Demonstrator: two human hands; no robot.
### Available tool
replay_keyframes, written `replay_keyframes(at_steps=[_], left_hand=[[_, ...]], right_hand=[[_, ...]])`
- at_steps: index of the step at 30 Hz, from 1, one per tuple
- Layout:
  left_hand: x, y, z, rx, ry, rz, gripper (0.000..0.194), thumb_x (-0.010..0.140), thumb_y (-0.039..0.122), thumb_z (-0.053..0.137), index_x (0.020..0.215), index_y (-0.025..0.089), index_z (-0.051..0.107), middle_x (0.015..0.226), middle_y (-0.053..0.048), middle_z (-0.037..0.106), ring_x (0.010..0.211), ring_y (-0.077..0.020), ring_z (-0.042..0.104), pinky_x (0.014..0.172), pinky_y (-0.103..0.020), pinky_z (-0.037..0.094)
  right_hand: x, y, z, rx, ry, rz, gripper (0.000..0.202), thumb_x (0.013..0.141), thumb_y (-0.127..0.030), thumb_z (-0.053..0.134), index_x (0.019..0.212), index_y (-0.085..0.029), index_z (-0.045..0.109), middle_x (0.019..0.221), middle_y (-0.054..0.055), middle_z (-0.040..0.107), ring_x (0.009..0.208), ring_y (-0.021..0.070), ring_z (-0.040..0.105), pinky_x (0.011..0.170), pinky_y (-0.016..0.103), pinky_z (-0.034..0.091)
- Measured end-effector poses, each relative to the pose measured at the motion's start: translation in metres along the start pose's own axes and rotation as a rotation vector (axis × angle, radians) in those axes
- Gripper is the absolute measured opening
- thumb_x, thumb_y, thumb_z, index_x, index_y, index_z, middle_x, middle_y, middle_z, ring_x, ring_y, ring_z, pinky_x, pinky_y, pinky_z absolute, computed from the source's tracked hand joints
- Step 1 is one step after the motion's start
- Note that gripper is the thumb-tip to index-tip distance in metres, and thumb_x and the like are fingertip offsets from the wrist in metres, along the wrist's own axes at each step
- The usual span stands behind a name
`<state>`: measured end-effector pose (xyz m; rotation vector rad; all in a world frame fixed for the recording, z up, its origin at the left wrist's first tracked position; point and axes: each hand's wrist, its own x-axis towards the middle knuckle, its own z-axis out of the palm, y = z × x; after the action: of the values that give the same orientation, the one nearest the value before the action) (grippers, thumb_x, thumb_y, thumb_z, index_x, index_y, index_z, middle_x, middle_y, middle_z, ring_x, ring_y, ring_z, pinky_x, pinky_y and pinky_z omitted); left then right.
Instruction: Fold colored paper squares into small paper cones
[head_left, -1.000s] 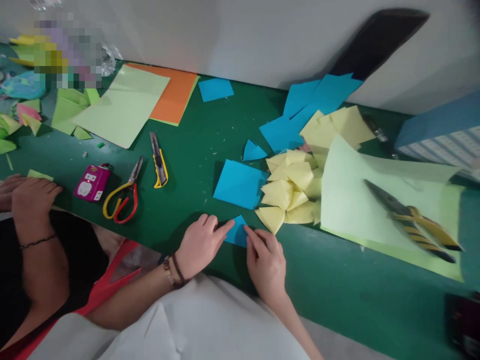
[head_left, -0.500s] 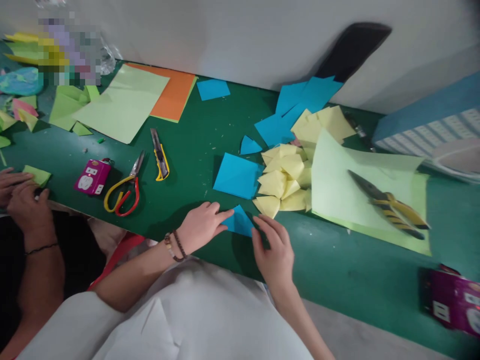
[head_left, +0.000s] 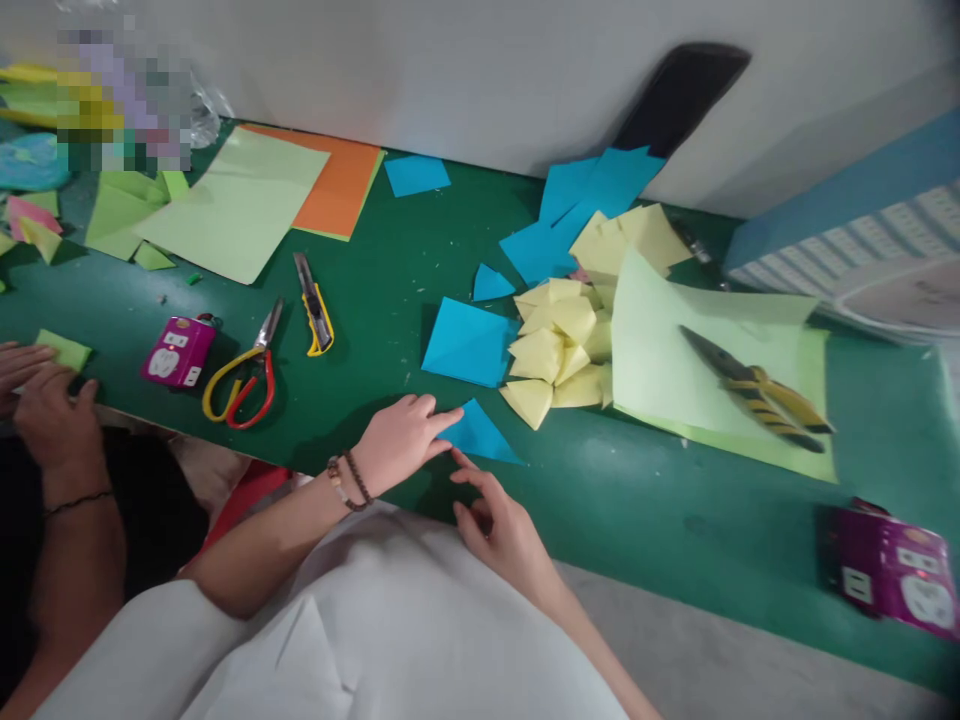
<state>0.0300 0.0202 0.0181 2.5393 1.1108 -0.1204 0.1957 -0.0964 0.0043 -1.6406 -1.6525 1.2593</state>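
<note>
A blue paper folded into a triangle (head_left: pixel 480 438) lies flat at the table's near edge. My left hand (head_left: pixel 397 440) rests on its left end with the index finger stretched out and the thumb apart, pressing it down rather than gripping it. Just below the triangle's lower edge is my right hand (head_left: pixel 499 520), its index fingertip close to my left thumb and its other fingers loosely bent with nothing between them. Behind the triangle sits a stack of blue paper squares (head_left: pixel 469 342), beside a cluster of folded yellow paper pieces (head_left: pixel 559 345).
Scissors (head_left: pixel 244 380), a yellow cutter knife (head_left: pixel 313 310) and a purple power socket box (head_left: pixel 178 352) lie to the left. Pliers (head_left: pixel 757 390) rest on pale green sheets (head_left: pixel 652 340). Another socket box (head_left: pixel 896 570) stands right. A co-worker's hands (head_left: pixel 56 410) hold green paper.
My right hand has moved left and down from the triangle's right corner to its lower edge, uncovering that corner. My left hand stays on the paper. The view has shifted slightly.
</note>
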Motion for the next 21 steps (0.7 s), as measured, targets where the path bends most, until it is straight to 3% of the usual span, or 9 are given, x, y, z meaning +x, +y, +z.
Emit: replay_keyframes(at_steps=[13, 18, 21], left_hand=[[0.000, -0.003, 0.001, 0.004, 0.009, 0.016, 0.046, 0.093, 0.038, 0.058, 0.137, 0.027, 0.051, 0.094, -0.004, 0.057, 0.091, -0.0202, 0.057, 0.074, -0.028, 0.047], [0.002, -0.004, -0.002, 0.024, 0.004, 0.031, 0.046, 0.093, 0.038, 0.057, 0.137, 0.027, 0.052, 0.094, -0.005, 0.058, 0.091, -0.0203, 0.059, 0.071, -0.027, 0.046], [0.006, -0.006, -0.008, 0.023, -0.020, 0.045, 0.042, 0.094, 0.039, 0.055, 0.135, 0.028, 0.055, 0.092, -0.005, 0.062, 0.087, -0.0198, 0.062, 0.065, -0.026, 0.044]], right_hand=[[-0.024, 0.001, -0.016, 0.198, 0.263, 0.314, 0.022, 0.089, -0.036, 0.047, 0.108, -0.023, 0.048, 0.141, 0.016, 0.052, 0.040, 0.0065, 0.055, 0.047, 0.030, 0.053], [-0.032, 0.013, -0.024, 0.209, 0.362, 0.314, 0.024, 0.091, -0.040, 0.047, 0.106, -0.022, 0.050, 0.137, 0.017, 0.056, 0.041, 0.0073, 0.055, 0.043, 0.029, 0.052], [-0.029, 0.018, -0.031, -0.063, 0.463, 0.192, 0.022, 0.094, -0.039, 0.045, 0.103, -0.021, 0.053, 0.120, 0.013, 0.067, 0.042, 0.0073, 0.053, 0.042, 0.025, 0.048]])
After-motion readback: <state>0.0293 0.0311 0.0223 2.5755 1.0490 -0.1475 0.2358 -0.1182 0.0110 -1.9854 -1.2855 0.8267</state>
